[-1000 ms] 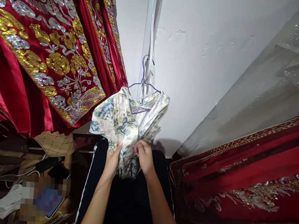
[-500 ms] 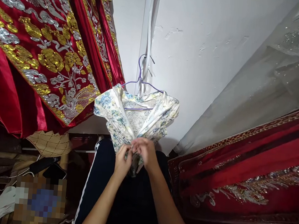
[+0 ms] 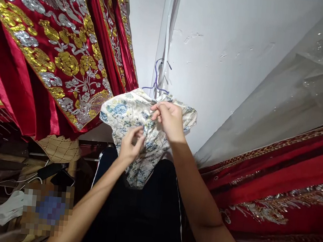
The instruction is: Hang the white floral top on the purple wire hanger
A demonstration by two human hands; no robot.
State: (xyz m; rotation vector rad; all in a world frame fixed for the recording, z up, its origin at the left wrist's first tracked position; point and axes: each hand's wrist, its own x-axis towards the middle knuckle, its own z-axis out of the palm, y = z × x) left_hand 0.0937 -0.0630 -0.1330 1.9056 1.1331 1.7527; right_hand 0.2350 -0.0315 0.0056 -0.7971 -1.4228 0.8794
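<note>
A short-sleeved blouse (image 3: 119, 111), white with blue and yellow flowers, hangs from a purple wire hanger (image 3: 155, 79) in front of me. Its front edges now lie together, and its lower end droops between my knees. My right hand (image 3: 170, 118) is up near the neckline, fingers curled and pinched at the front edge; the fabric between the tips is mostly hidden. Lower down, over the middle of the front, my left hand (image 3: 131, 143) has its thumb and forefinger apart, slightly blurred, close to the fabric.
Red satin cloth with gold and silver sequins (image 3: 67, 64) hangs at left. Clear plastic sheeting (image 3: 265, 96) covers a red beaded garment (image 3: 291, 185) at right. A white cable, a dark phone (image 3: 63, 178) and a crumpled white bag (image 3: 14, 208) lie at lower left.
Both hands have risen from the blouse's lower front, the right one up to the neckline. The open V at the neck has been drawn together, and the lower end has dropped down flat.
</note>
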